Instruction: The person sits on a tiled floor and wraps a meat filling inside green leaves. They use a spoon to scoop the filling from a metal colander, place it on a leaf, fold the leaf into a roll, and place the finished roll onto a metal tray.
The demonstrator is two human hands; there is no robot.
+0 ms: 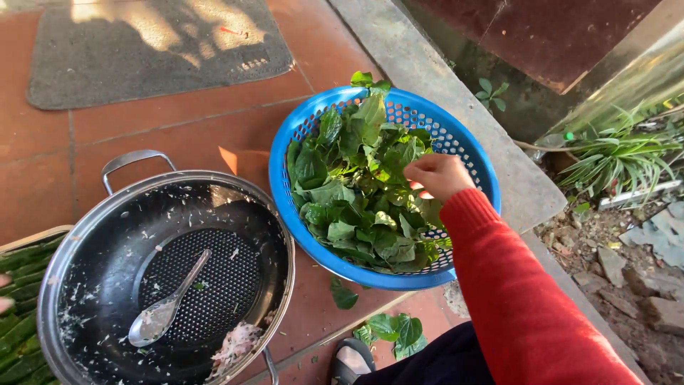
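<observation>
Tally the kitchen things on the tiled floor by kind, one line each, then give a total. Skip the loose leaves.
Blue plastic basket of green leaves: 1, with the right hand reaching into it
Metal pan with handles: 1
Spoon lying in the pan: 1
Tray of green rolls at the left edge: 1
Grey mat: 1
Total: 5

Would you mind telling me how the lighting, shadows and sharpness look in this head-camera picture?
Head view: daylight, mostly even shade; dappled sun patches on the grey mat and a bright sliver on the tiles beside the blue basket. Soft glare on the pan rim and spoon. The right hand and leaves look sharp; straight edges bow slightly near the corners.
</observation>
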